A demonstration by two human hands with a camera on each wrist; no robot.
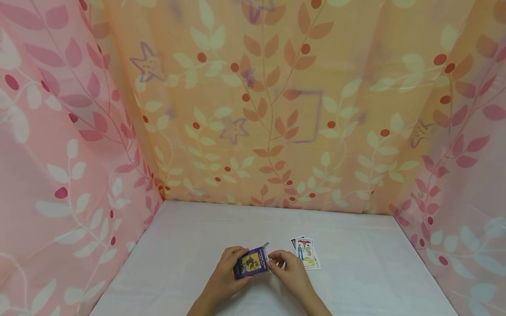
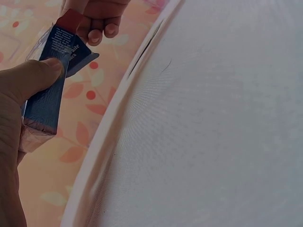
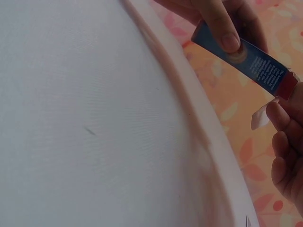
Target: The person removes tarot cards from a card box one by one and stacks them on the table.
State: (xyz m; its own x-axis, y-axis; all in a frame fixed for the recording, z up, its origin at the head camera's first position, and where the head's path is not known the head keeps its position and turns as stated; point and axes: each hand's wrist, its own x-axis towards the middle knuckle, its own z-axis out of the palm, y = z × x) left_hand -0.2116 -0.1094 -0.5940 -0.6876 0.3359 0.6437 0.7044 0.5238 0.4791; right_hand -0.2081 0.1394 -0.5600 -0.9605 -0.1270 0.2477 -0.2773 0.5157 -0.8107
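My left hand (image 1: 226,273) holds a purple card box (image 1: 251,263) with a picture on its front, gripping it by the sides. In the left wrist view the thumb lies along the narrow blue side of the box (image 2: 43,101). The box's end toward the right is open, with flaps standing out. At that end, the right hand (image 1: 291,271) pinches a red side flap (image 3: 287,86), thumb and forefinger partly hidden. Just behind the right hand, a small pile of picture cards (image 1: 306,253) lies face up on the table.
A white cloth covers the table (image 1: 189,228). Patterned curtains in orange (image 1: 237,153) and pink (image 1: 79,184) enclose its back and sides. The table's near edge (image 2: 102,146) shows in the wrist views.
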